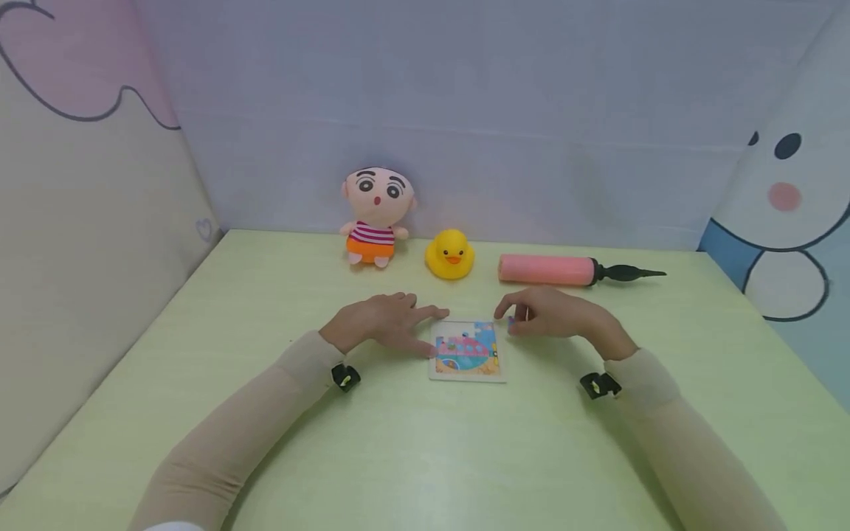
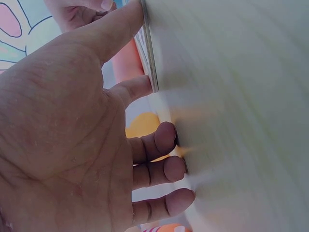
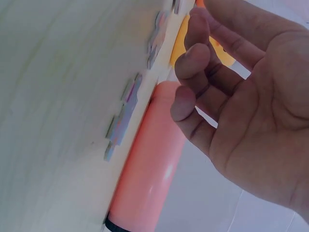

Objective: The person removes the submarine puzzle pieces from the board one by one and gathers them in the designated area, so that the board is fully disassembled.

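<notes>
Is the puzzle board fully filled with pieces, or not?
Partly filled: the puzzle board shows a bare patch at its far-left corner, and loose pieces lie outside.

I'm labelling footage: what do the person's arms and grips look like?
The left sleeve and right sleeve are long and beige. The left wrist device and right wrist device are black with yellowish marks. The left grip and right grip wear no gloves.

Soft light leaves faint glare on the table (image 1: 432, 464).

Seemingly a children's play corner: cartoon-printed side walls (image 1: 790, 221) and a lilac backdrop (image 1: 465, 110) enclose a tabletop (image 1: 425, 457) bearing a plush doll (image 1: 375, 210), rubber duck (image 1: 450, 256) and picture jigsaw (image 1: 466, 355).
</notes>
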Action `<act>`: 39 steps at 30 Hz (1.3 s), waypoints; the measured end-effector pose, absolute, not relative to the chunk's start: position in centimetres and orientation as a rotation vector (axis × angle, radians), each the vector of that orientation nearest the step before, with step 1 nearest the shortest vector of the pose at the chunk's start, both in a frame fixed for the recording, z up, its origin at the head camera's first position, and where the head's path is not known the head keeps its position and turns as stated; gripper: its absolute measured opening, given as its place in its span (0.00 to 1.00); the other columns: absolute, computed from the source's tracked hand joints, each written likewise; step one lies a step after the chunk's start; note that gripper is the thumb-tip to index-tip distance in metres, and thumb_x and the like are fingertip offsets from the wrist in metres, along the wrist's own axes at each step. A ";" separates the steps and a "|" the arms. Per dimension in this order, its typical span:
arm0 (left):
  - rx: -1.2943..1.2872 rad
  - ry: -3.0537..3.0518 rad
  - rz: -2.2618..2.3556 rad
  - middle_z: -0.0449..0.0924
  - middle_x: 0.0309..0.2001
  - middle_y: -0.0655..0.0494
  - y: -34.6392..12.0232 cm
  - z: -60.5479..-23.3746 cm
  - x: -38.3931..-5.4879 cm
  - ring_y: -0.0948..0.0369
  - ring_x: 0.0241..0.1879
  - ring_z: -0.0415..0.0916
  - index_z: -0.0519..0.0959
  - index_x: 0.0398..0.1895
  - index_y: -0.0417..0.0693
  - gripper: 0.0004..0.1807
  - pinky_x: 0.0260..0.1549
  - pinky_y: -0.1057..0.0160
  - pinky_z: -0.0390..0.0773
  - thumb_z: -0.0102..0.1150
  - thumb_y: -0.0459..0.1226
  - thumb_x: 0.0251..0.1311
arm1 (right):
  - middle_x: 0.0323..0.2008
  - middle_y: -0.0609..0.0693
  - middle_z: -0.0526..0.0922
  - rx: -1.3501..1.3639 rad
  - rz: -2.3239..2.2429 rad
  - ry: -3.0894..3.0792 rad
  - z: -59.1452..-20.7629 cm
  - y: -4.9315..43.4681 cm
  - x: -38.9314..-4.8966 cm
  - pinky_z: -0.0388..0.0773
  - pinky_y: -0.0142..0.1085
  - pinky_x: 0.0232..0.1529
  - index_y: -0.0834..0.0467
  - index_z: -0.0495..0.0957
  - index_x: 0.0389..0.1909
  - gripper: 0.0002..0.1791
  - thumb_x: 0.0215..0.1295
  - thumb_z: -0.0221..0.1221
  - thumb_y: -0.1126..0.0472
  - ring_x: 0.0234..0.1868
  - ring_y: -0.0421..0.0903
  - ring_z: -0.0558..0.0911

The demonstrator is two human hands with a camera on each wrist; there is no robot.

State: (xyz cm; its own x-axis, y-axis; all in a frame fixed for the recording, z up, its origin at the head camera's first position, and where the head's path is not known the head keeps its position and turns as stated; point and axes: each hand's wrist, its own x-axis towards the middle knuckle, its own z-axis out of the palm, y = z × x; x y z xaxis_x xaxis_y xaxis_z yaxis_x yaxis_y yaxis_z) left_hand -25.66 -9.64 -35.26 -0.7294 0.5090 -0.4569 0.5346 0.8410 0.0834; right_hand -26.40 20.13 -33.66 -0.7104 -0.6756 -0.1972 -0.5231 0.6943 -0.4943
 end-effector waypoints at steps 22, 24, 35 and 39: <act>0.777 2.549 -0.076 0.64 0.69 0.46 -9.7 -35.4 -25.8 0.50 0.64 0.65 0.51 0.79 0.77 0.44 0.61 0.44 0.69 0.51 0.69 0.60 | 0.30 0.46 0.79 -0.858 -0.562 2.512 -34.4 18.0 -26.1 0.73 0.37 0.35 0.53 0.82 0.54 0.15 0.68 0.62 0.60 0.31 0.44 0.75; 0.770 2.552 -0.084 0.64 0.69 0.46 -9.8 -35.5 -25.8 0.50 0.64 0.65 0.51 0.79 0.77 0.44 0.61 0.44 0.69 0.51 0.69 0.61 | 0.29 0.47 0.78 -0.828 -0.577 2.504 -34.3 17.8 -26.0 0.72 0.37 0.34 0.53 0.82 0.54 0.15 0.67 0.62 0.60 0.31 0.44 0.75; 0.777 2.546 -0.090 0.65 0.67 0.45 -9.7 -35.2 -25.8 0.49 0.63 0.66 0.51 0.80 0.73 0.44 0.60 0.44 0.70 0.52 0.68 0.62 | 0.30 0.46 0.79 -0.836 -0.550 2.470 -33.9 17.8 -25.8 0.72 0.37 0.35 0.54 0.82 0.57 0.18 0.66 0.64 0.58 0.32 0.44 0.75; 0.803 2.549 -0.091 0.66 0.66 0.45 -9.7 -35.2 -25.8 0.50 0.62 0.66 0.51 0.79 0.73 0.44 0.59 0.45 0.71 0.52 0.67 0.62 | 0.31 0.47 0.79 -0.817 -0.558 2.471 -34.0 17.9 -25.8 0.73 0.36 0.35 0.54 0.82 0.57 0.18 0.66 0.65 0.59 0.32 0.44 0.75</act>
